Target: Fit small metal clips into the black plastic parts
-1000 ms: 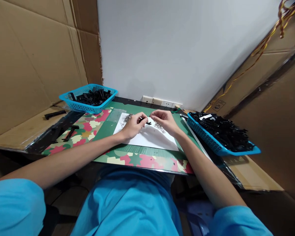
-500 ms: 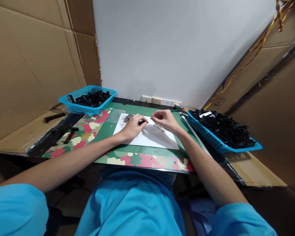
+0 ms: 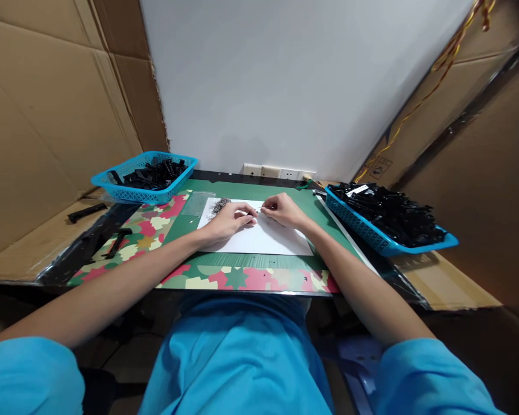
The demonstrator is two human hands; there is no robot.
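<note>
My left hand (image 3: 230, 221) rests over the white sheet (image 3: 255, 243), its thumb and forefinger closed in a pinch. A tiny dark piece seems to show at those fingertips, too small to name. Just across from it, my right hand (image 3: 284, 211) is closed in a pinch too, with a thin, pale, pin-like piece (image 3: 264, 207) at its fingertips. The two sets of fingertips nearly meet. Beyond my left hand, a pile of tiny dark and silvery bits (image 3: 219, 206) lies on the sheet.
Blue plastic baskets of black parts stand at the back left (image 3: 132, 199) and on the right (image 3: 372, 233). Loose black parts (image 3: 117, 243) lie on the left. A clear plastic bag (image 3: 199, 203) is beside the sheet. Sockets (image 3: 270, 172) line the wall; cardboard flanks both sides.
My hands have come closer together, fingertips nearly meeting. The silvery bits seen under my right hand are now mostly hidden by it. The whole view has shifted slightly.
</note>
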